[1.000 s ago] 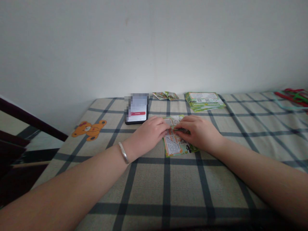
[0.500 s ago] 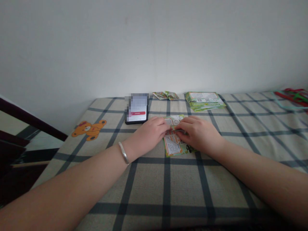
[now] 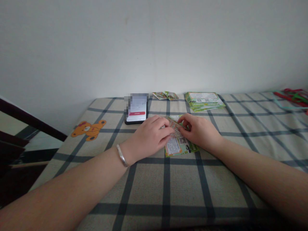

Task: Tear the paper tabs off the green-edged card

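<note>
A flat, green-and-white printed packet [image 3: 173,147] lies on the table between my two hands, its far part bent over into a fold. My left hand [image 3: 156,133] is closed with its fingertips on the packet's left side, covering that edge. From the right, my right hand [image 3: 198,129] pinches the fold between thumb and curled fingers. Whether the packet is paper or foil, I cannot tell. My left wrist wears a silver bangle [image 3: 122,155].
A phone [image 3: 136,113] with a lit screen lies behind my left hand. Near the wall are two small folded packets [image 3: 166,95] and a stack of flat printed packets [image 3: 204,100]. Red and green items [image 3: 295,98] sit far right on the checked tablecloth [image 3: 149,186], which has a bear picture [image 3: 89,130].
My left fingers have shifted slightly towards me and right over the packet. The right hand has lifted its fingers a little, and the fold now shows as a slanted flap.
</note>
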Motion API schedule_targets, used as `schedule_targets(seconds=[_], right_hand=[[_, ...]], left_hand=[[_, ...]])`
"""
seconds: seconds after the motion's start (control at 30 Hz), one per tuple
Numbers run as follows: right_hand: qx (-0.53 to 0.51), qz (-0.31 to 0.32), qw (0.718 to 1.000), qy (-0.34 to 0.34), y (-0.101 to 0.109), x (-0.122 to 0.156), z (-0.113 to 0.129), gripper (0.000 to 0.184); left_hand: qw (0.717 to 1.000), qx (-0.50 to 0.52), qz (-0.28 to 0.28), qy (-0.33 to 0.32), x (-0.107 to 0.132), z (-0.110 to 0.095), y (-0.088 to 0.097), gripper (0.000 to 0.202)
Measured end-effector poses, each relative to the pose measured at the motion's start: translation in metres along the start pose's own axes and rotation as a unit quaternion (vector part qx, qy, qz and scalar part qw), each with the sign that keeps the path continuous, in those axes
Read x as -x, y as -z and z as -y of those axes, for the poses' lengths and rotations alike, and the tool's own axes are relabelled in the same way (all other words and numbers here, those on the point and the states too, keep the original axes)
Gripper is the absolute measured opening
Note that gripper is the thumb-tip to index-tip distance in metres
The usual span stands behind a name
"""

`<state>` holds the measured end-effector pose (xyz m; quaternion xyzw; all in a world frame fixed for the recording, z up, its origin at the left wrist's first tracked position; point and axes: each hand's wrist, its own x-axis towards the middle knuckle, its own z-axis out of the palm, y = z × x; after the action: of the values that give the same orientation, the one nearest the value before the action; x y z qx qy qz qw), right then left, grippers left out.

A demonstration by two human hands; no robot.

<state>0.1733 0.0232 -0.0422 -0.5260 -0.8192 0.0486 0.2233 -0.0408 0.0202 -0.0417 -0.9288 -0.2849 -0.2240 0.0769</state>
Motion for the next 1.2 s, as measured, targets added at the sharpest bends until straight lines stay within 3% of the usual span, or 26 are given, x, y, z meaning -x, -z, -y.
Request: schedule_targets(seconds=[0.1,0.2,0.5,0.77,0.93,1.2], right_hand=[[-0.032,0.005,0.999,-0.009,0.001,0.001,0.002,0.027],[-0.052,0.019,0.998,0.009,0.003,0.002,0.002,0.02],[-0.044,0.015,0.971,0.234,0.004,-0.004,-0.02,0.032],[-0.005,0.013,0.965,0.262,0.008,-0.005,-0.024,0.015],[0.023,0.006,0.96,0.278,0.011,-0.002,-0.018,0.016],[0.065,0.046,0.952,0.295,0.014,0.0,-0.009,0.022]], left_hand=[[0.999,-0.011,0.029,-0.016,0.0,-0.001,0.0,0.017],[0.999,-0.016,0.042,-0.015,0.001,0.001,-0.001,0.017],[0.997,-0.004,0.026,-0.069,0.002,0.008,-0.005,0.021],[0.998,0.014,0.007,-0.063,0.002,0.008,-0.003,0.02],[0.999,-0.002,0.015,-0.039,0.002,0.007,-0.001,0.019],[0.999,-0.011,0.05,0.0,0.003,0.004,0.0,0.017]])
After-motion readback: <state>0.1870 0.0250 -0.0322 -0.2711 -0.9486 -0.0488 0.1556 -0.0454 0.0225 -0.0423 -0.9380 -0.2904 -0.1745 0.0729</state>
